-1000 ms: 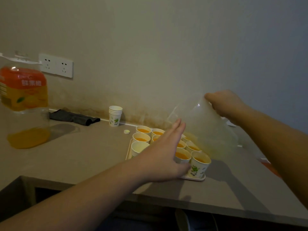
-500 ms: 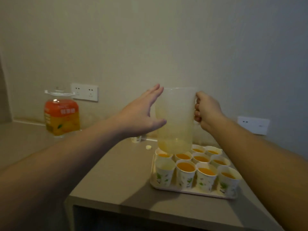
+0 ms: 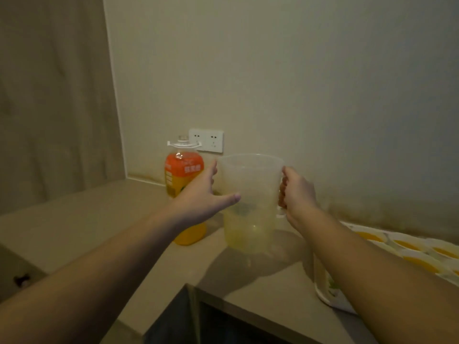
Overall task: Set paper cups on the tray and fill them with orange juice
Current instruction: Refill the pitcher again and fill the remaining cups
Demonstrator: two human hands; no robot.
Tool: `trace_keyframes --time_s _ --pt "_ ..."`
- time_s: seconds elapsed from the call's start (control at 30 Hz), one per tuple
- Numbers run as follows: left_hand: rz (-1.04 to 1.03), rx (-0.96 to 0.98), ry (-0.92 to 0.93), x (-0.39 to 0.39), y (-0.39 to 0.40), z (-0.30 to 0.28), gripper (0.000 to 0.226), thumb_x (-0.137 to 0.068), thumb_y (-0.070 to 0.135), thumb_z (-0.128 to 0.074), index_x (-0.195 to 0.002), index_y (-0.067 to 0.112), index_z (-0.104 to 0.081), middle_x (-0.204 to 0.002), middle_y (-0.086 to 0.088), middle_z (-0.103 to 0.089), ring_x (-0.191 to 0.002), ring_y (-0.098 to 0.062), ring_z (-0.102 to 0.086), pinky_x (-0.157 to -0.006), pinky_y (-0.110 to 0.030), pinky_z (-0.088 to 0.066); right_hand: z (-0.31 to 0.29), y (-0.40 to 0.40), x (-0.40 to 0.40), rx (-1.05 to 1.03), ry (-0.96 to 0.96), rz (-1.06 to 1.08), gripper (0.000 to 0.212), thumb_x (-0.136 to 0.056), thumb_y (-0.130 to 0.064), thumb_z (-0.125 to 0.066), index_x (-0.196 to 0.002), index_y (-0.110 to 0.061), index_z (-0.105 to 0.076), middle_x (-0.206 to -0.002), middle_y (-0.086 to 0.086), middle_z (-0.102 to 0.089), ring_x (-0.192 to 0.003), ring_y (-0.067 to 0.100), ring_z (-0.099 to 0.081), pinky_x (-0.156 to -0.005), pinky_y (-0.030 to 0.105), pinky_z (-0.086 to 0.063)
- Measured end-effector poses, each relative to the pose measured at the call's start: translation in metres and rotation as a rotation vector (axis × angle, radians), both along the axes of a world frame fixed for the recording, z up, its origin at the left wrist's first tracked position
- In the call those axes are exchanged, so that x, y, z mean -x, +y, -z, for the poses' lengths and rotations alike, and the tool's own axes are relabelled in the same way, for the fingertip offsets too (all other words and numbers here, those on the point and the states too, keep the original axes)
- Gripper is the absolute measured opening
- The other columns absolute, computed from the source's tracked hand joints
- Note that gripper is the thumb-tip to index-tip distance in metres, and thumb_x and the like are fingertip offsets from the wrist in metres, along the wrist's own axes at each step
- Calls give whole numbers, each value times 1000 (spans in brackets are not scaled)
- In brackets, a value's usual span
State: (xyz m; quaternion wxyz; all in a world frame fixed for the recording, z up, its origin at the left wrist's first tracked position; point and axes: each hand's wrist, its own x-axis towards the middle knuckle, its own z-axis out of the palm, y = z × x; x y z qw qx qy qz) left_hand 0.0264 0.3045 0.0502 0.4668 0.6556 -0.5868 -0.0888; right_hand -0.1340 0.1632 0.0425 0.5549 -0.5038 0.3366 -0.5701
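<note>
My right hand (image 3: 295, 192) has its fingers curled round the handle of the clear plastic jug (image 3: 250, 202), which holds only a thin yellow remnant at the bottom, so I keep it upright and low over the worktop (image 3: 82, 219) rather than tipped. My left hand (image 3: 206, 194) is spread wide, thumb along the jug's near wall and fingers reaching round its 9 o'clock side, steadying it. The orange juice bottle (image 3: 183, 170) stands uncapped just behind my left hand, at 10 o'clock from the jug, I judge handy for a refill. The tray (image 3: 330, 297) of filled paper cups (image 3: 419, 263) sits at 4 o'clock, partly hidden by my right forearm
</note>
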Motion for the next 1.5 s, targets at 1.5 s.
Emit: trace_keyframes --time_s 1.5 --pt "-517 8 -303 -156 34 11 98 -60 30 -96 -144 20 -46 -128 -4 -61 -117 -28 -59 -92 -42 -52 62 7 -53 123 401 150 47 -96 -33 -40 -61 -7 -56 -63 17 -56 -65 29 -56 -68 46 -54"
